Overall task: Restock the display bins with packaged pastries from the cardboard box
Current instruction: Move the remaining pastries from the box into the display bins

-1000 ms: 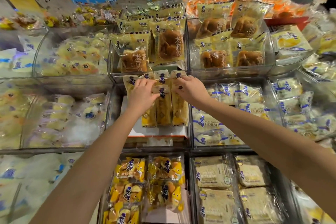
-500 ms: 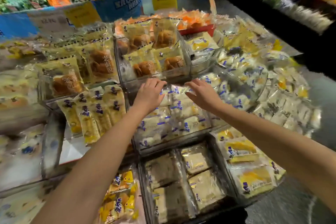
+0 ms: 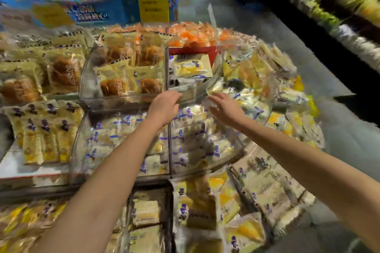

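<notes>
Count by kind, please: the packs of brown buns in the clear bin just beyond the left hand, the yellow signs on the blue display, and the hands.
Packs of brown buns in the clear bin: 4
Yellow signs on the blue display: 2 (one blurred)
Hands: 2 (left hand, right hand)
Total: 8

Open air above packed pastry bins (image 3: 131,141); clear divider (image 3: 169,146) splits them.

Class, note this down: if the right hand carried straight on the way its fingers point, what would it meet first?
Probably the clear front wall of the curved bin just beyond the right hand, below the yellow packets inside it. Blur leaves the depth uncertain.
</notes>
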`<state>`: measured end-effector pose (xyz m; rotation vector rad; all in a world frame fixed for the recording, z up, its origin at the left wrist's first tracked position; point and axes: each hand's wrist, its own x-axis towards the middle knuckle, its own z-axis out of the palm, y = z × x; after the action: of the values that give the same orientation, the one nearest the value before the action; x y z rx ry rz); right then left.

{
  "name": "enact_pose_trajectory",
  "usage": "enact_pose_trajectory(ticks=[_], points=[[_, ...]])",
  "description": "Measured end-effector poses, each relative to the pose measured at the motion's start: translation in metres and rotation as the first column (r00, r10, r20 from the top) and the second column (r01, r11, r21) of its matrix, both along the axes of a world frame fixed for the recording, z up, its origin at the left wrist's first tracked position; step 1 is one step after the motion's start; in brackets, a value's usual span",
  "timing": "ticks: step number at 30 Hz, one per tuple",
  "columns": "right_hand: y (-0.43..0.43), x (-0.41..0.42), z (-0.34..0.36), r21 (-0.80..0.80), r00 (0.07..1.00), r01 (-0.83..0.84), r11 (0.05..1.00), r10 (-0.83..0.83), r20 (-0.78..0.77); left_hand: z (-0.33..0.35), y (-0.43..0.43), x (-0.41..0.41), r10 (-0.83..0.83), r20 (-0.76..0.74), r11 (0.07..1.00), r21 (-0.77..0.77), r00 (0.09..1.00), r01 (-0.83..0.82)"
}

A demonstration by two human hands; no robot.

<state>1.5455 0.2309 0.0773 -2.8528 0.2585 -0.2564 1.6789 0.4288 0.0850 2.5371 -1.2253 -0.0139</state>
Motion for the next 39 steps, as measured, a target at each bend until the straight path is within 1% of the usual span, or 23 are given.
enact_pose_trajectory(ticks=[4,10,17,19,22,25,27,29,32,34,39], points=[[-0.036,0.003,-0.011,0.047,0.997,-0.07,0.996,0.071,-0.04,-0.009,-0.026,-0.009,0.081,-0.033,0.997,0.012,0.996,-0.081],[-0.072,-0.008,-0.016,0.091,0.995,-0.061,0.994,0.068,-0.078,-0.016,-0.048,-0.024,0.124,-0.05,0.991,0.065,0.991,-0.12],[-0.094,-0.019,-0.022,0.03,0.986,-0.052,0.998,0.056,-0.156,-0.037,-0.061,-0.031,0.089,-0.1,0.993,0.092,0.991,-0.08],[-0.097,-0.022,-0.024,0.019,0.99,-0.023,1.0,0.025,-0.14,-0.042,-0.063,-0.032,0.083,-0.107,0.993,0.097,0.991,-0.073],[-0.1,-0.024,-0.028,0.017,0.992,-0.021,1.0,0.023,-0.124,-0.051,-0.061,-0.038,0.078,-0.149,0.995,0.07,0.986,-0.068],[-0.104,-0.026,-0.034,0.001,0.991,-0.077,0.997,0.076,-0.114,-0.065,-0.061,-0.056,0.057,-0.181,0.997,0.062,0.982,-0.047],[-0.11,-0.021,-0.036,-0.025,0.981,-0.151,0.988,0.147,-0.129,-0.07,-0.064,-0.064,0.058,-0.182,0.99,0.14,0.982,-0.032],[-0.117,-0.012,-0.041,-0.061,0.96,-0.227,0.972,0.213,-0.18,-0.073,-0.068,-0.066,0.072,-0.149,0.968,0.25,0.986,-0.033],[-0.121,-0.003,-0.052,-0.114,0.926,-0.3,0.947,0.26,-0.274,-0.081,-0.071,-0.072,0.149,-0.128,0.92,0.382,0.981,-0.09],[-0.122,0.004,-0.059,-0.136,0.922,-0.323,0.937,0.279,-0.269,-0.087,-0.072,-0.075,0.196,-0.095,0.884,0.449,0.976,-0.134],[-0.139,0.013,-0.065,-0.087,0.911,-0.34,0.936,0.305,-0.276,-0.089,-0.078,-0.072,0.223,-0.054,0.846,0.507,0.973,-0.166]])
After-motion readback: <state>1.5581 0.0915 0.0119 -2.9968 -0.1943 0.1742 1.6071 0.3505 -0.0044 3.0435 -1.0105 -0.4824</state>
